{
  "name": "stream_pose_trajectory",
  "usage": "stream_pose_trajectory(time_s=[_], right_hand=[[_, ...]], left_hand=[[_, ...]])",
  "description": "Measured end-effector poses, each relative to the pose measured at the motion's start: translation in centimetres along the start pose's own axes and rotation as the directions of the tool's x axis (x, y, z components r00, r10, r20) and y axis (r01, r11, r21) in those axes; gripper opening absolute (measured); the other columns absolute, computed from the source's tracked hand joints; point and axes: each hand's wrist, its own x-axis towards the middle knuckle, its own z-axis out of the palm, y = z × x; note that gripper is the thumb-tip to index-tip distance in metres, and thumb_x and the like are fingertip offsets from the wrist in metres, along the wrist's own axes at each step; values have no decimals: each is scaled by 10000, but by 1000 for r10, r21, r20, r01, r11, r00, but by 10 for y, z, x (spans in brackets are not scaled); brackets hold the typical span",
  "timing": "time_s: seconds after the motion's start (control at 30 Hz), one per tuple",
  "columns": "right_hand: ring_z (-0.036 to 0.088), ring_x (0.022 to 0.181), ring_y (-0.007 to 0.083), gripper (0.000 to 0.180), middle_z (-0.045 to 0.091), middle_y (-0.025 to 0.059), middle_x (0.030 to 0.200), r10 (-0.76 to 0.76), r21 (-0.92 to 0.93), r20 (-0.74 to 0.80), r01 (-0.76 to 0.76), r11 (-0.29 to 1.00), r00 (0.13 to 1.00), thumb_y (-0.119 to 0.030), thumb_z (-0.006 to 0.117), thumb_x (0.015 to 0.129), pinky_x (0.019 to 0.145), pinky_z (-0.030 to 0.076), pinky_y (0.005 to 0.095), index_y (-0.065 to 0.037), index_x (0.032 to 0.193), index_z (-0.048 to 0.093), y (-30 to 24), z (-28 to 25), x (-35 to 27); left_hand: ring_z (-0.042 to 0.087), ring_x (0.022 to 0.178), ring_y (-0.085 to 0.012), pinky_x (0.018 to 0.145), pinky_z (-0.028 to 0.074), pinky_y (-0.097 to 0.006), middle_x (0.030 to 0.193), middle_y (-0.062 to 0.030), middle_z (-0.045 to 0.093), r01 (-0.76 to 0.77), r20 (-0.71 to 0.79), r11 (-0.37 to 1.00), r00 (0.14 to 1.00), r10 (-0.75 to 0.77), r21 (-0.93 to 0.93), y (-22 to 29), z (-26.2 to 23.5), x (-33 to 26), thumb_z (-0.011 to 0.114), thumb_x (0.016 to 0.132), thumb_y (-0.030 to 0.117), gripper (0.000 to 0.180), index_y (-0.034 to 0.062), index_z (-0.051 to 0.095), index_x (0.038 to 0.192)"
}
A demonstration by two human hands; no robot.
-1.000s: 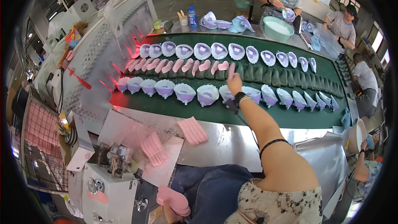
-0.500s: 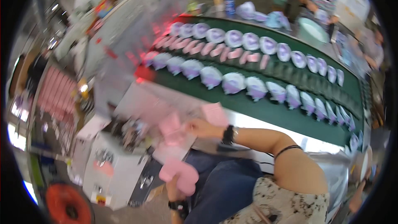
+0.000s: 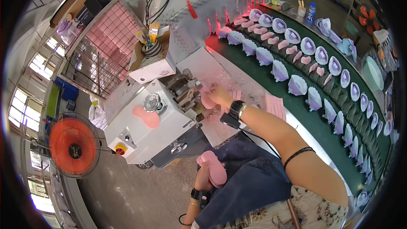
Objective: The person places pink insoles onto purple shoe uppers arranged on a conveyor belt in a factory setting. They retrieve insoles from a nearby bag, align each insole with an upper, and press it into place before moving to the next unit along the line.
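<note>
My left hand (image 3: 203,179) is closed round a small stack of pink insole-shaped pieces (image 3: 217,172), low over the dark blue cloth on my lap. Forward of it, my right hand (image 3: 220,95) pinches a single pink insole-shaped piece (image 3: 207,101). That piece lies against the metal working end (image 3: 188,89) of a white machine (image 3: 127,133); whether it is inside the mechanism I cannot tell. Stacked pink pieces (image 3: 275,107) rest on the worktable right of my right hand, and another pink insole-shaped piece (image 3: 146,117) sits on top of the machine.
A green conveyor belt (image 3: 306,111) on the right carries rows of purple-white shoe uppers (image 3: 297,86) and small pink pieces. A red fan (image 3: 74,144) stands at the left. Brushes (image 3: 151,33) stand in a holder in a white box (image 3: 154,69) behind the machine.
The head view has turned left, bringing the machine nearer the middle. My right hand has moved from the pink pieces on the worktable to the machine's metal end, holding one piece.
</note>
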Motion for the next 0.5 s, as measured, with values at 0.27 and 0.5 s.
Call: stream_pose_trajectory(time_s=[0.27, 0.5], right_hand=[[597, 919, 415, 357, 581, 231, 1081, -298, -417, -77, 241, 876, 951, -302, 642, 806, 757, 478, 483, -1, 987, 575, -51, -30, -1], [639, 863, 335, 360, 652, 209, 950, 185, -4, -63, -186, 983, 981, -338, 606, 823, 729, 492, 412, -6, 958, 641, -8, 20, 42]], left_hand=[[642, 898, -344, 784, 551, -425, 1076, -264, 610, -16, -12, 1000, 1000, 16, 10, 1, -8, -11, 427, 952, 268, 446, -31, 380, 1280], [628, 934, -293, 784, 541, -397, 1079, -179, 599, -81, -100, 996, 992, 77, -33, 0, -6, -19, 458, 961, 314, 471, -18, 394, 1288]])
